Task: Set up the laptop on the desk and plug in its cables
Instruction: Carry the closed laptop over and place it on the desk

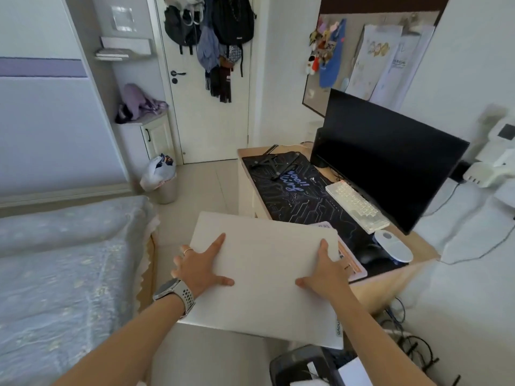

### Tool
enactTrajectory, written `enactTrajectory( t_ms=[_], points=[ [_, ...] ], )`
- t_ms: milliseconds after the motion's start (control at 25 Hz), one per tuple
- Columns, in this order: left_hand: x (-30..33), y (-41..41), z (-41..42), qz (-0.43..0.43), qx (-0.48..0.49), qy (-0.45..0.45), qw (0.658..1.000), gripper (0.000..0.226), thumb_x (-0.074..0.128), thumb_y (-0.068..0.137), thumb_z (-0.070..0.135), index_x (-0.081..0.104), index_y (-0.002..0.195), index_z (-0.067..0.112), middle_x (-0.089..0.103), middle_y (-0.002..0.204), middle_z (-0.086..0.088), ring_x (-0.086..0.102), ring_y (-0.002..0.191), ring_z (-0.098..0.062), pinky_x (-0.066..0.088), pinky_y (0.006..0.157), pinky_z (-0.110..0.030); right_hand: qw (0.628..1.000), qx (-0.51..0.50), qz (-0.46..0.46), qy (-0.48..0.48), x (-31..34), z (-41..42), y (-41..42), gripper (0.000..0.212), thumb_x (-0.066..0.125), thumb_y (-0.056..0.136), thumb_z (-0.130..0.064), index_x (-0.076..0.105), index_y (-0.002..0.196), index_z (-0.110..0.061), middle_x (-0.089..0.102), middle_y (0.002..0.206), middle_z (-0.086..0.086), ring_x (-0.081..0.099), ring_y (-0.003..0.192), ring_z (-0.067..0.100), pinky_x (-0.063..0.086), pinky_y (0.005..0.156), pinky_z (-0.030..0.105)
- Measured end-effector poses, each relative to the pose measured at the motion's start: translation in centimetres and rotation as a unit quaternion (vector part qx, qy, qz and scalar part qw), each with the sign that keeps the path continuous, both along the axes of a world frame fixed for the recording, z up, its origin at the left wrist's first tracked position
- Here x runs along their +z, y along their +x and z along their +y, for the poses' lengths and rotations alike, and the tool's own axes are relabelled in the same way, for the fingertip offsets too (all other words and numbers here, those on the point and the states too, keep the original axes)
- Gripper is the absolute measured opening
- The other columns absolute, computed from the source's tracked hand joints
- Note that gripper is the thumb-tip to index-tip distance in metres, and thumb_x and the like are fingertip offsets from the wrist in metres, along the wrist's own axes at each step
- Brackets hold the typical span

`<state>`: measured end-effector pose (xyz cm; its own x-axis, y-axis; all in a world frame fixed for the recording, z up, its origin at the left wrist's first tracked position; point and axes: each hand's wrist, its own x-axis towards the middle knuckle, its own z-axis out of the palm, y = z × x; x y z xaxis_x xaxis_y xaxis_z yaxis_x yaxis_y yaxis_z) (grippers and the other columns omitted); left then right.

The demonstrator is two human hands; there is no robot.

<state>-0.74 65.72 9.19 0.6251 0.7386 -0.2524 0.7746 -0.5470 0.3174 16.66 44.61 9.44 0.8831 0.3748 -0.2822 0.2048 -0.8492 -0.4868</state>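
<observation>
Nearest the camera, the closed white laptop (267, 277) is carried flat in front of the body. The left hand (202, 267) lies on its lid by the left edge, thumb and forefinger spread on top and the other fingers wrapped over the side. The right hand (326, 274) grips the right edge the same way, thumb on the lid.

The laptop's long axis runs left to right across the body, and its far right corner already overhangs the near end of the desk (390, 277). The desk stretches away ahead and to the right, so the right hand is the nearer one to it. By my judgement the coming move is forward and rightward.

Grey lettering on the near right corner of the lid appears to read "Lenovo".

Farther on, the black desk mat (303, 199) carries blue handwriting I cannot make out. A folding laptop stand (274, 162) sits at its far end, and the dark monitor (390, 160) stands along the right.
</observation>
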Motion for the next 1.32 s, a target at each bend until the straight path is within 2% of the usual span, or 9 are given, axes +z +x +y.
enactTrajectory(
  t_ms=[240,480,880,1320],
  points=[
    [0.5,8.2,6.9,-0.004,0.009,-0.001,1.000,0.117,0.075,0.048,0.072,-0.006,0.132,0.069,0.021,0.138,-0.022,0.036,0.120,-0.045,0.041,0.095,-0.056,1.000,-0.005,0.000,-0.005,0.8,7.1,8.0,0.123,0.079,0.066,-0.044,-0.014,0.145,-0.036,0.001,0.148,0.031,0.010,0.138,0.049,0.023,0.110,0.055],
    [0.6,16.2,15.8,-0.022,-0.019,0.001,1.000,0.115,0.078,0.048,0.069,0.000,0.133,0.068,0.023,0.132,-0.016,0.038,0.115,-0.040,0.040,0.094,-0.053,0.999,-0.032,-0.009,-0.013,0.4,15.1,14.8,0.119,0.078,0.066,-0.046,-0.010,0.146,-0.035,0.016,0.140,0.026,0.022,0.129,0.044,0.033,0.103,0.049],
    [0.2,34.0,34.9,-0.017,-0.136,0.005,0.991,0.116,0.074,0.050,0.072,-0.007,0.132,0.069,0.022,0.135,-0.018,0.039,0.112,-0.040,0.042,0.095,-0.053,0.988,-0.153,-0.019,-0.023,0.2,31.1,27.1,0.123,0.081,0.064,-0.047,-0.011,0.145,-0.036,0.015,0.138,0.024,0.021,0.129,0.041,0.036,0.101,0.050],
    [-3.0,55.4,44.9,0.005,-0.213,-0.029,0.977,0.112,0.072,0.055,0.071,-0.008,0.134,0.067,0.024,0.137,-0.019,0.034,0.118,-0.041,0.037,0.100,-0.056,0.974,-0.224,0.007,-0.033,-3.1,39.7,45.1,0.123,0.082,0.063,-0.045,-0.012,0.143,-0.039,0.015,0.135,0.020,0.018,0.129,0.039,0.037,0.101,0.053]
  ],
)
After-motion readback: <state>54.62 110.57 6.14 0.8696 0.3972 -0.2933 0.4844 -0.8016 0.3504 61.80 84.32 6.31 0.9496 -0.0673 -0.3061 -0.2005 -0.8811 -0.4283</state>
